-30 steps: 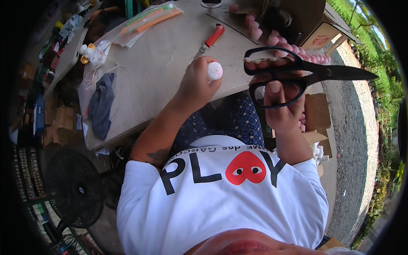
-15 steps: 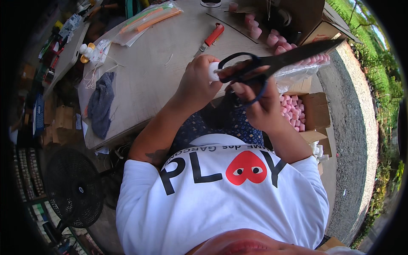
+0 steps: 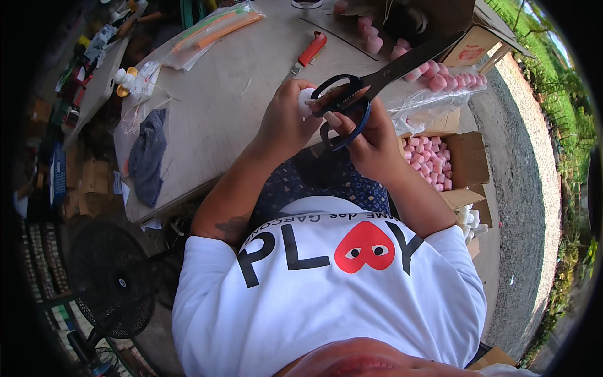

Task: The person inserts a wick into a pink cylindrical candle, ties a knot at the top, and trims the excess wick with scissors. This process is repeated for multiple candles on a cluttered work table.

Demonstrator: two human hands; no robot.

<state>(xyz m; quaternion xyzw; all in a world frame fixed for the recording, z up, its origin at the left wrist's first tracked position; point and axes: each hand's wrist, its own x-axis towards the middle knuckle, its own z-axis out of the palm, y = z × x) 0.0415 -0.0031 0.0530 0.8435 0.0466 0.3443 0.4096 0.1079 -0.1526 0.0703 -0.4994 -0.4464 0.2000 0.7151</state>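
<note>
Presently, left hand (image 3: 286,122): your fingers are curled closed around a white round-ended piece (image 3: 305,103), which sits at the thumb side of your fist, over the table (image 3: 217,135).
Right hand (image 3: 374,141): you grip the black-handled scissors (image 3: 391,74) by the loops, fingers partly curled, the tips close to the white piece; whether they touch it, you cannot tell from this view.
Scissor blades: pointing away from you, up to the right, lying together.
Beyond your left fist: a red-handled cutter knife (image 3: 311,50) lies on the tabletop.
Right edge: short pink cylinders (image 3: 438,83) stand near clear plastic sheeting (image 3: 418,110); more fill an open cardboard box (image 3: 471,158) below.
Left side: a grey cloth (image 3: 149,157) lies crumpled near the table's edge.
</note>
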